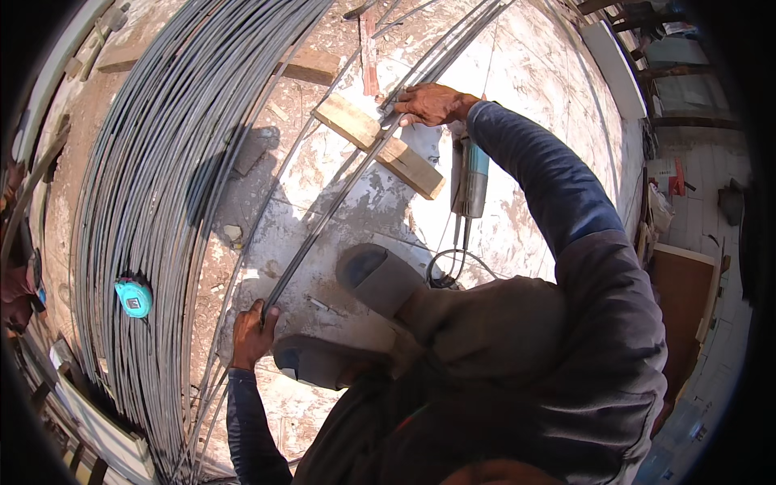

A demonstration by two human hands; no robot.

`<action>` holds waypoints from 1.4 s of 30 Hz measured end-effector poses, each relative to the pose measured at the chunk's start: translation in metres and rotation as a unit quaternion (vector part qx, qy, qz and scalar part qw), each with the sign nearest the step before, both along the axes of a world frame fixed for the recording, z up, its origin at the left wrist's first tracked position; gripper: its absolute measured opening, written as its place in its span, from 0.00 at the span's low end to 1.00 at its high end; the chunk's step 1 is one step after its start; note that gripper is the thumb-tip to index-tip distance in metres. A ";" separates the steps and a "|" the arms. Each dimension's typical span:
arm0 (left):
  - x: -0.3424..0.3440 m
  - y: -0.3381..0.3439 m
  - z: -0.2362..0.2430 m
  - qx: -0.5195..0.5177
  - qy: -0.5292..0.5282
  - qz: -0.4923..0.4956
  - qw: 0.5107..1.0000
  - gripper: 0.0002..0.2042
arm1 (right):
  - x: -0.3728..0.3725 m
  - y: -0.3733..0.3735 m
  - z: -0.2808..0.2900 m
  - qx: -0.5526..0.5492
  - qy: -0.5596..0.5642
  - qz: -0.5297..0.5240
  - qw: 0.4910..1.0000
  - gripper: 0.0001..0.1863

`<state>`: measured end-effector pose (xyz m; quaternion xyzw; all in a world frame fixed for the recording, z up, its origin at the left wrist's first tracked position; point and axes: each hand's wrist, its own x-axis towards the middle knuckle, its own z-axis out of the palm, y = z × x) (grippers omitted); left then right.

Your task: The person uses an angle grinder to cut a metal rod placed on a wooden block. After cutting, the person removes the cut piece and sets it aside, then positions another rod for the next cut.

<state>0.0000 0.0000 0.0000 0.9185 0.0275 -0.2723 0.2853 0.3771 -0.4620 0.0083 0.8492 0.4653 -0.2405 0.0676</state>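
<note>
Across a wooden block (411, 166), in the middle of the pale, worn floor (541, 81), lie a few thin metal rods (323, 223), sloping from near left to far right. The step in hand seems to be steadying or lining up these rods over the block. I judge that the next move calls for keeping them together and supported, with both hands acting at the same pace.

The left hand (253, 334), at the near part, is curled, and it pinches the rods between thumb and fingers. The right hand (432, 105), at the far side of the block, has its fingers bent over the rods and its thumb slightly apart; how firmly it presses, I cannot tell.

To the right of the block lies a teal and grey power tool (477, 174). To the left is a large bundle of rods (162, 186), with a teal tape measure (133, 298) resting on it.
</note>
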 end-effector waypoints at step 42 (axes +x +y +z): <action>0.016 -0.035 -0.007 0.093 -0.031 0.010 0.995 0.19 | -0.118 0.092 -0.012 0.235 -0.106 -0.004 0.966 0.26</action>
